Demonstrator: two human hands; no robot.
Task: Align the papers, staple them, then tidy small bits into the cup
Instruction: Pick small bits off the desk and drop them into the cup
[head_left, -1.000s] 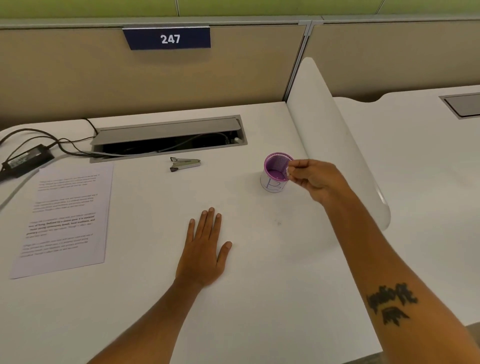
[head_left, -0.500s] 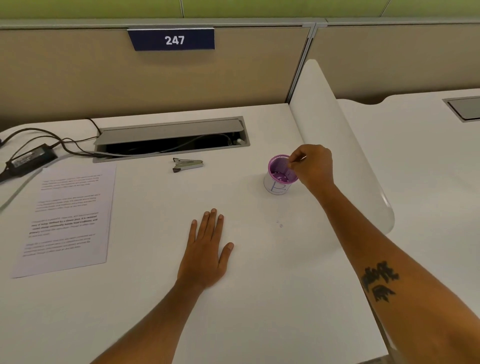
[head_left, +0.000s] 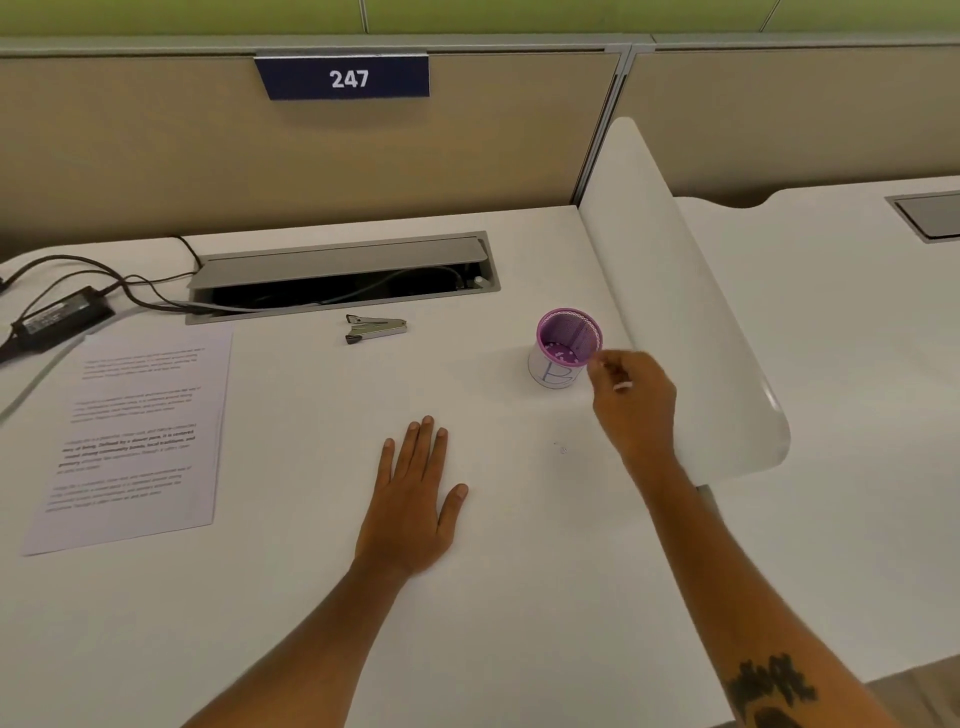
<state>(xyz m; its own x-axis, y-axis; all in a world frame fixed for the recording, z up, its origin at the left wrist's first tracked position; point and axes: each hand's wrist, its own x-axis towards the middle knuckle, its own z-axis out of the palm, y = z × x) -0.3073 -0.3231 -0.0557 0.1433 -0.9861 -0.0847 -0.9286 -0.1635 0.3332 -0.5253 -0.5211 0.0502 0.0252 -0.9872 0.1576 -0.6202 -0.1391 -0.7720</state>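
White desk (head_left: 519, 597) fills most of the head view, backed by a tan partition carrying a dark blue plate (head_left: 345, 78) that reads 247, with a curved white divider (head_left: 675, 291) standing up along the right edge. At the back an open grey cable hatch (head_left: 343, 275) shows wires inside, and a black power adapter (head_left: 62, 314) with its leads lies to the far left. Printed papers (head_left: 135, 436) lie flat on the left part of the desk, edges looking squared as one stack. A small metal stapler (head_left: 375, 328) sits just in front of the hatch, well apart from the papers. The purple mesh cup (head_left: 566, 345), wrapped with a white label, stands upright toward the right, with a few pale bits on its floor. The left hand (head_left: 415, 499) lies palm down on the desk, fingers straight and together, holding nothing. The right hand (head_left: 634, 400) hovers just beside the cup's near right rim, fingers curled loosely inward; I cannot tell whether anything is pinched between them. A tiny speck (head_left: 562, 449) lies on the desk between the two hands.
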